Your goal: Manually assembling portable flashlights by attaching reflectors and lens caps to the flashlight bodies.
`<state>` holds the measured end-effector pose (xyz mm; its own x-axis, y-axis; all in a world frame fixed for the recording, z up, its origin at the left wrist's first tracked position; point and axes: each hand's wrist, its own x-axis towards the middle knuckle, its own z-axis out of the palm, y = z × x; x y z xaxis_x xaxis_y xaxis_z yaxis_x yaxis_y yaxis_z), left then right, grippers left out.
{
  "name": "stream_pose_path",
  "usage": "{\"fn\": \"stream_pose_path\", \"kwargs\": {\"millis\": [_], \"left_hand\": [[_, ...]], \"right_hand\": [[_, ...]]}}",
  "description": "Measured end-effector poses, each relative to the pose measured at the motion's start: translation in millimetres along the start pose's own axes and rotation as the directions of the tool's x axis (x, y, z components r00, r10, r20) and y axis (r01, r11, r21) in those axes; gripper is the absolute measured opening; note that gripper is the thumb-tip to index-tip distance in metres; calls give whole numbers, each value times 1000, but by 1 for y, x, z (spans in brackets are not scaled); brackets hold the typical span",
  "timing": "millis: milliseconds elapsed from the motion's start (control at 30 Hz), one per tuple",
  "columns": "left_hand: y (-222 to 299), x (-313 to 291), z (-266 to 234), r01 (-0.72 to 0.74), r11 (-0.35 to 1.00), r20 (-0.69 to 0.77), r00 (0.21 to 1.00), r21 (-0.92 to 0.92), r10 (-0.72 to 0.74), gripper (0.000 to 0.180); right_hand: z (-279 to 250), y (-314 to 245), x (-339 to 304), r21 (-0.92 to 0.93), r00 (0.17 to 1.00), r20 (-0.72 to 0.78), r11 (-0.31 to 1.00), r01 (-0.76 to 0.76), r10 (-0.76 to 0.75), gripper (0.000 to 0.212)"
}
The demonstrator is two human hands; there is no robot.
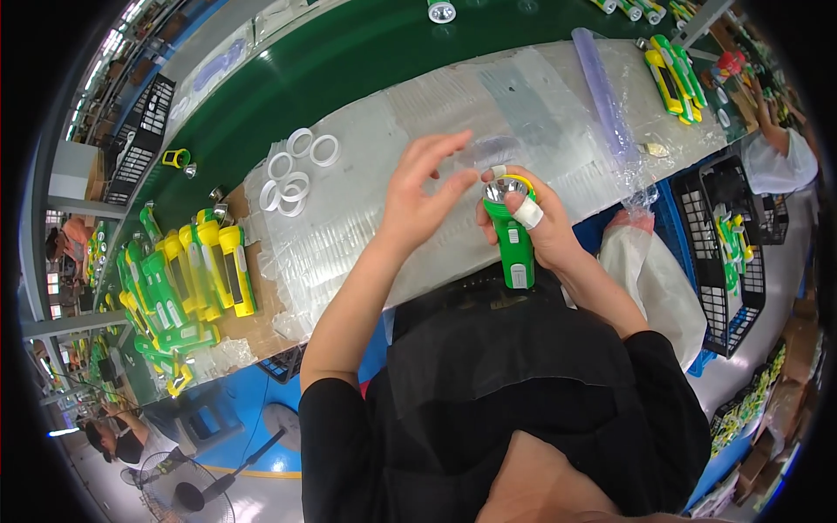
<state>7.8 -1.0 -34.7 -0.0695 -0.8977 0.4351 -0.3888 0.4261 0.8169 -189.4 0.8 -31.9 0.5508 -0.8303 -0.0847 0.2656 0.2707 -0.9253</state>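
Observation:
My right hand is wrapped round a green flashlight, its silver reflector facing up and away from me inside a yellow rim. White tape wraps the thumb and a finger of that hand. To its left, my left hand hovers over the table with thumb and fingers apart. Just beyond its fingertips shows a clear, roundish plastic piece; whether the fingers touch it I cannot tell. Several white rings lie on the plastic-covered table, farther left.
Green and yellow flashlights are piled at the left table end, more at the far right. A clear plastic tube lies across the right side. Beyond runs a green belt. A white sack and black crate stand right.

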Motion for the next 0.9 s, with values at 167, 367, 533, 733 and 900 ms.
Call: {"fn": "stream_pose_path", "kwargs": {"millis": [167,367,533,733,900], "left_hand": [[28,-28,-12,-235,960,64,972,151,227,39],[26,-44,-20,-318,927,-36,943,200,331,35],[17,-46,-23,-366,924,-28,928,113,371,35],[8,-33,-41,-372,917,-85,919,141,386,33],[-40,2,-90,-122,922,-311,918,367,246,34]], "right_hand": [[21,-5,3,-46,991,131,998,39,-33,65],[36,3,11,-60,974,225,998,-6,20,43],[44,9,18,-30,931,355,996,-80,85,40],[64,13,40,111,960,279,993,-41,8,38],[63,3,84,0,928,306,975,223,-212,40]]}}
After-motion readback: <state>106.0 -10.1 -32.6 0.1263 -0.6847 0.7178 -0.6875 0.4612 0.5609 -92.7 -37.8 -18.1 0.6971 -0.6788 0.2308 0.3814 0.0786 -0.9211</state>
